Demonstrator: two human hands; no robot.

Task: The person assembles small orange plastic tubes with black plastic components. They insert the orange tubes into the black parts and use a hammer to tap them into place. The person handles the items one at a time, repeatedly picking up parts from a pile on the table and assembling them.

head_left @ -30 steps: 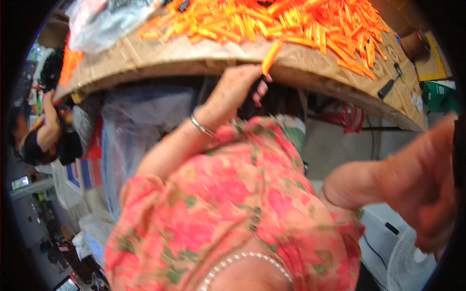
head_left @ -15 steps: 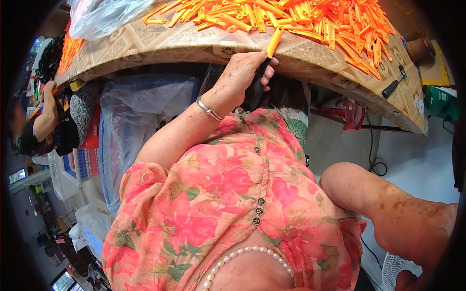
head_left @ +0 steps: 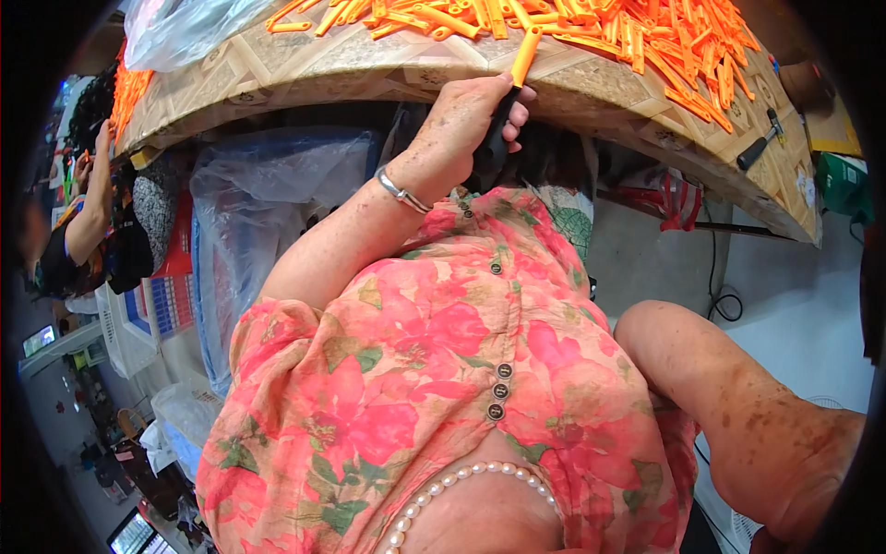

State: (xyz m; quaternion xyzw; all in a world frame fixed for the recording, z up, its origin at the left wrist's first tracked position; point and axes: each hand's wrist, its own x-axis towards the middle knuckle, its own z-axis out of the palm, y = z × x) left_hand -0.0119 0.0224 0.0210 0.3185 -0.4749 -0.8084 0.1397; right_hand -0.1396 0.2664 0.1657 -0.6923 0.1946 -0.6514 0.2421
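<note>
My left hand (head_left: pixel 469 109) is closed around a slim piece with a black grip (head_left: pixel 499 127) and an orange plastic end (head_left: pixel 526 57) that has a hole at its tip. It holds the piece tilted up at the table's near edge, just short of a heap of orange plastic handles (head_left: pixel 591 28). The lower end of the black grip is hidden by my palm and the dark space below. My right arm (head_left: pixel 738 397) is bent out to the right, and its hand lies beyond the picture.
The patterned table (head_left: pixel 323 69) curves across the front. A black-handled tool (head_left: pixel 759 146) lies at its right end, near a green bag (head_left: pixel 842 185). A clear plastic bag (head_left: pixel 175 37) rests at the left. Plastic-covered bins (head_left: pixel 249 212) stand below; another person's arm (head_left: pixel 90 198) reaches in at far left.
The left hand and the piece it grips have risen slightly in the picture. The other person's arm at far left has also lifted. My right arm has shifted a little.
</note>
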